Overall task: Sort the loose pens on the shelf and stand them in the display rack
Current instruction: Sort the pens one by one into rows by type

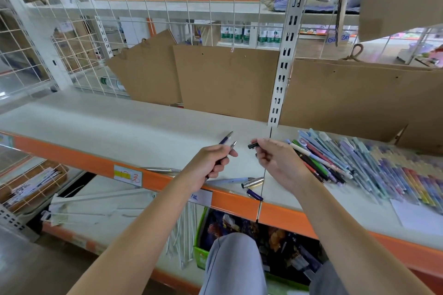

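My left hand [211, 163] grips two pens [227, 141] above the white shelf [119, 132]; their silver tips point up and away, and one barrel is dark blue. My right hand [275, 160] pinches a black pen cap [253, 145] a short way from those tips. Loose on the shelf near its front edge lie a silver pen [163, 170], a pale blue pen [227, 180], a silver cap [252, 182] and a dark blue cap [254, 194]. A big pile of coloured pens [359, 163] covers the shelf to the right. I see no display rack.
Brown cardboard sheets [225, 79] lean against the wire grid behind the shelf, split by a slotted metal upright [280, 84]. The shelf's front edge is orange [235, 201]. A white paper [417, 215] lies front right. Below sit a green box [203, 256] and white rods.
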